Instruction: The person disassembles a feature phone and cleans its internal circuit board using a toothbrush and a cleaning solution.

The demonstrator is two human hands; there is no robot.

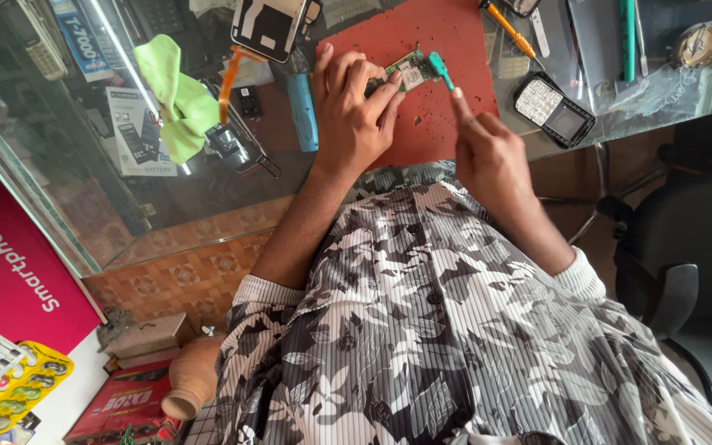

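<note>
R hand [488,156] closed round a teal brush [439,69], bristles touching the board [410,71]. L hand [354,111] pinches that green board over the red mat [447,115], mid desk [208,198]. Phone [554,110] w/ keypad lies just R of mat; green cloth [176,99] toward L edge.

Green cloth [176,95] on glass bench [208,194], blue tool [303,111] beside red mat [447,124], keypad phone [554,110] right, black chair [686,247] nearby.
</note>
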